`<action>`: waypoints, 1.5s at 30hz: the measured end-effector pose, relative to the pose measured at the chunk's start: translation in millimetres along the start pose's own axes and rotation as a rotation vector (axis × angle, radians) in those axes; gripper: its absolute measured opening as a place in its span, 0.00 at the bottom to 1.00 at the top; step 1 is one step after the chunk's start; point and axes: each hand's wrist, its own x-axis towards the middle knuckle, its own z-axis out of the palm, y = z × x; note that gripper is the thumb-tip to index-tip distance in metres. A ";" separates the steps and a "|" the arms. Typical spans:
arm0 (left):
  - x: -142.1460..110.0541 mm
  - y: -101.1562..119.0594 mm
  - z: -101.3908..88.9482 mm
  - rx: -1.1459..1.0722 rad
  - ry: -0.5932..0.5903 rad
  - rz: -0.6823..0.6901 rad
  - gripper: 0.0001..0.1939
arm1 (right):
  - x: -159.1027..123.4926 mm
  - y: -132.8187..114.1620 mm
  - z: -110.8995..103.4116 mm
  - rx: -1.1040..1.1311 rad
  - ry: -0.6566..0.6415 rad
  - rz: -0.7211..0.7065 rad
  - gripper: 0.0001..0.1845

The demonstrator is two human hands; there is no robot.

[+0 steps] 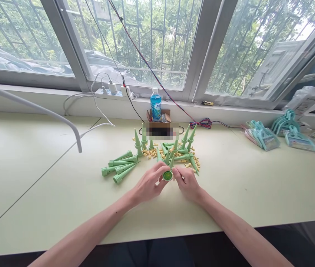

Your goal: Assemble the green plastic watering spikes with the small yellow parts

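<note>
My left hand (149, 183) is closed round a green plastic cone spike (168, 174), its open round end facing me. My right hand (185, 182) is pinched against the same spike from the right, with a small yellow piece at its fingertips. Just beyond lies a heap of green spikes (178, 150), some upright, among several small yellow pieces (150, 152). A row of several green spikes (120, 165) lies on its side to the left of my hands.
The pale green table (35, 178) runs under a barred window. A blue bottle (155, 105) stands in a small cardboard box (168, 115). Teal plastic items in bags (265, 136) lie at the right. A white cable (63, 126) and a power strip (110, 91) sit at the left.
</note>
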 end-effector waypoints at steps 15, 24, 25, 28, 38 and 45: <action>12.2 5.3 -13.2 -0.470 0.042 -0.486 0.27 | 0.1 -2.1 -0.5 -0.006 0.164 -0.011 0.25; 11.0 4.4 -10.2 -0.861 -0.242 -0.693 0.24 | 0.8 -3.6 -1.2 0.009 0.097 -0.017 0.21; 10.9 5.1 -10.8 -0.851 -0.237 -0.681 0.23 | 0.6 -3.2 -1.1 0.002 0.093 -0.017 0.21; 10.6 6.2 -12.8 -0.758 -0.242 -0.632 0.20 | -0.2 -0.9 -0.4 -0.028 0.088 -0.036 0.21; 7.8 6.5 -5.8 -0.187 -0.128 -0.223 0.09 | -1.1 11.1 3.0 -0.059 -0.024 0.026 0.24; 7.0 2.8 0.9 -0.131 -0.013 -0.269 0.13 | 0.7 8.4 4.4 -0.017 0.030 0.069 0.25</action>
